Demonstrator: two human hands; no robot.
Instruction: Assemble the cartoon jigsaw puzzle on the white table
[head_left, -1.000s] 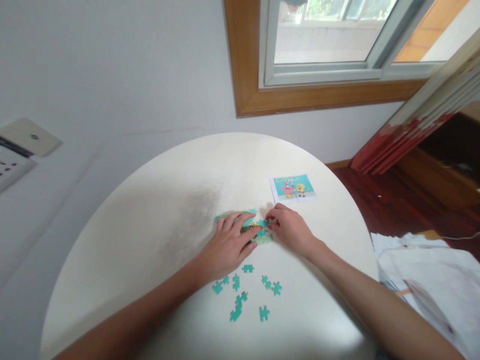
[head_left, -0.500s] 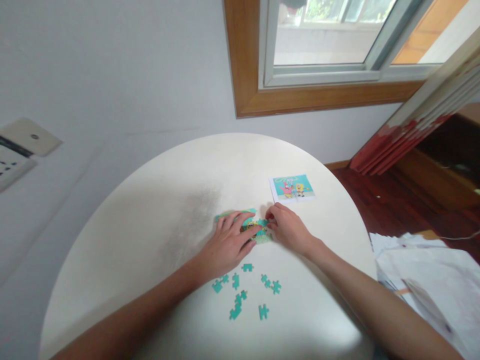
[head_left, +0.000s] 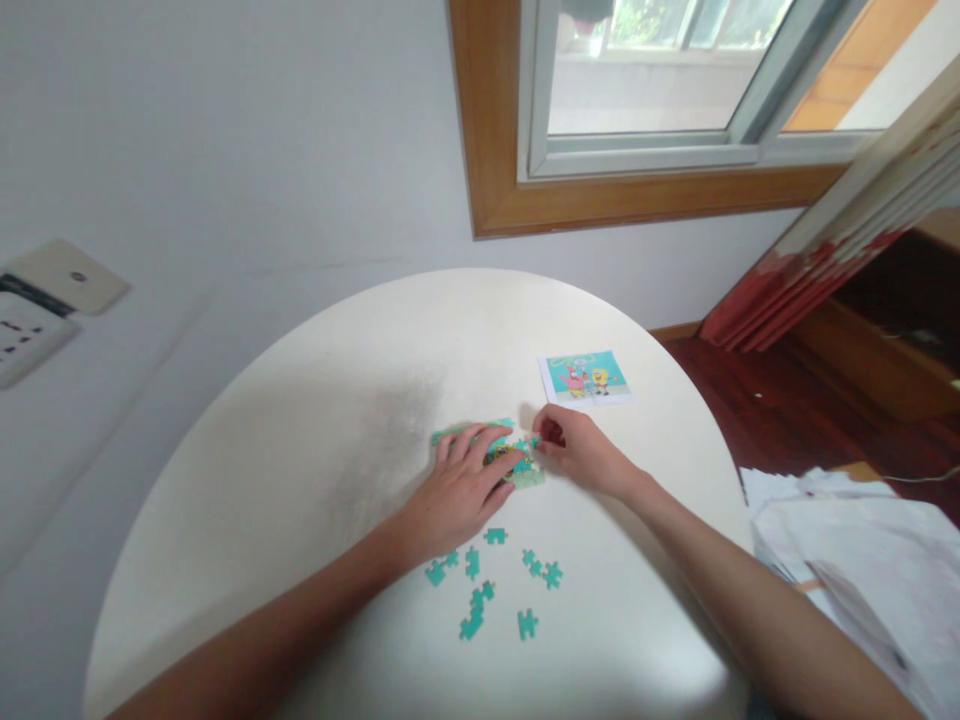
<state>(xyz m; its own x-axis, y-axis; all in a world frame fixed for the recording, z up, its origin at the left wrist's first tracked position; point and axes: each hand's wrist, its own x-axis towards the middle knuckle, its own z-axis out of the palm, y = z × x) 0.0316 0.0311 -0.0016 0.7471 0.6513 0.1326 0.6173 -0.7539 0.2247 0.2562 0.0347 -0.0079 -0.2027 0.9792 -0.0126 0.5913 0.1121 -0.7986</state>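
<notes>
My left hand lies flat with fingers spread over a partly joined jigsaw puzzle, covering much of its left and middle. At the puzzle's right edge, my right hand pinches a small teal puzzle piece between thumb and fingers. Nearer to me lie several loose teal pieces, among them one puzzle piece just below the left hand and another puzzle piece farther down. Beyond the right hand rests a picture card with pink and yellow cartoon figures on teal.
Everything lies on a round white table with a grey smudge left of the puzzle. Behind it are a wall and a wood-framed window. A red and white curtain hangs at right, and papers and a white bag sit beside the table.
My right hand has shifted slightly right, off the puzzle's edge, with its fingers more curled around the piece. The left hand stays in place on the puzzle.
</notes>
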